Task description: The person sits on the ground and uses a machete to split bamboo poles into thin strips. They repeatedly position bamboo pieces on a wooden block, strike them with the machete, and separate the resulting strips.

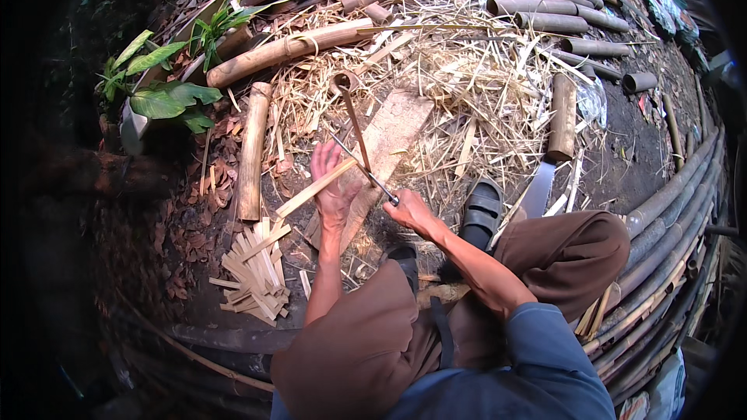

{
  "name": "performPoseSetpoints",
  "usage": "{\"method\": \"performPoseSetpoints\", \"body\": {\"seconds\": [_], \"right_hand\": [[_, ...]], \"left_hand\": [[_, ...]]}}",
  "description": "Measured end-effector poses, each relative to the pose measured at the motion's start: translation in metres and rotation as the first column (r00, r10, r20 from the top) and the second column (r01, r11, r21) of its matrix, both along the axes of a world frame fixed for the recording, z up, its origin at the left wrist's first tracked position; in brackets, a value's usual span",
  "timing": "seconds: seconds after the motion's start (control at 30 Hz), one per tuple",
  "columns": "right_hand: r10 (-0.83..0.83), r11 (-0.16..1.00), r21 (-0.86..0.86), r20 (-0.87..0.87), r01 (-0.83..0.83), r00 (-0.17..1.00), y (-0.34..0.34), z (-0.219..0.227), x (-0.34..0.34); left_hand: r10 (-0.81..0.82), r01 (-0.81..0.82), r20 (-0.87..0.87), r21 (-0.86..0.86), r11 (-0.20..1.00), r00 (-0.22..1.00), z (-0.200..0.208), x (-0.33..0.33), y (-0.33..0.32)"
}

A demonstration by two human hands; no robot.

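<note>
1. Nearest lie the brown trousers (pixel 350 334) and blue shirt (pixel 498 393) of the seated person, knees apart.
2. Bamboo poles (pixel 661 229) are stacked along the right, curving with the lens.
3. A wooden plank (pixel 401 120) lies on the ground between the hands and the shavings (pixel 482 70).
4. A pile of strips (pixel 257 272) sits left of the left forearm.
5. The left hand (pixel 333 194) is spread wide, fingers extended, with a pale strip (pixel 311 190) across its palm, over the near part of the plank; whether the thumb pins it, I cannot tell. The right hand (pixel 412 214) is closed round the handle of a thin knife (pixel 369 175).
6. The knife slants past the strip's upper end, crossing a brown stick (pixel 355 124).
7. The likeliest trouble, I judge, is a cut to the left palm or fingers, should the knife slip off the strip; a loose hold could also let the strip twist.
8. Counted: one plank, two sandals (pixel 481 214), two hands, one brown stick, one knife, one strip at the palm. The poles, piled strips and shavings overlap too much to count.
</note>
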State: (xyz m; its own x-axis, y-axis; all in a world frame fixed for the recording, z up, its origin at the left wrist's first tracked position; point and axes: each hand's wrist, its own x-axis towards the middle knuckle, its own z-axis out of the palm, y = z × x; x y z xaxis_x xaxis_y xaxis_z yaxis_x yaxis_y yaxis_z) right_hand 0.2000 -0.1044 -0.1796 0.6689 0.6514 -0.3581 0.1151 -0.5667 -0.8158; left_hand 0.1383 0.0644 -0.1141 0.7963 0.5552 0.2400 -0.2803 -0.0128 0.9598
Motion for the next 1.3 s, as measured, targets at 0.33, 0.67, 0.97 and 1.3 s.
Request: {"method": "performPoseSetpoints", "body": {"seconds": [0.33,0.67,0.97,1.3], "right_hand": [[0.063,0.993,-0.094,-0.044,-0.067,0.997,-0.003,0.008,0.024],[0.312,0.945,-0.150,0.144,-0.291,0.939,-0.023,-0.010,0.048],[-0.378,0.925,-0.068,-0.054,0.374,0.924,-0.044,-0.006,0.000],[-0.188,0.982,0.007,0.062,0.188,0.980,-0.039,0.046,-0.034]], "left_hand": [[-0.328,0.314,-0.112,-0.124,0.941,0.938,-0.002,0.102,0.010],[-0.031,0.043,-0.142,0.087,0.995,0.989,-0.018,0.111,0.022],[0.501,-0.463,0.141,-0.235,0.855,0.854,0.053,0.054,0.133],[0.429,-0.489,-0.317,-0.140,0.861,0.846,0.033,-0.028,0.057]]}}
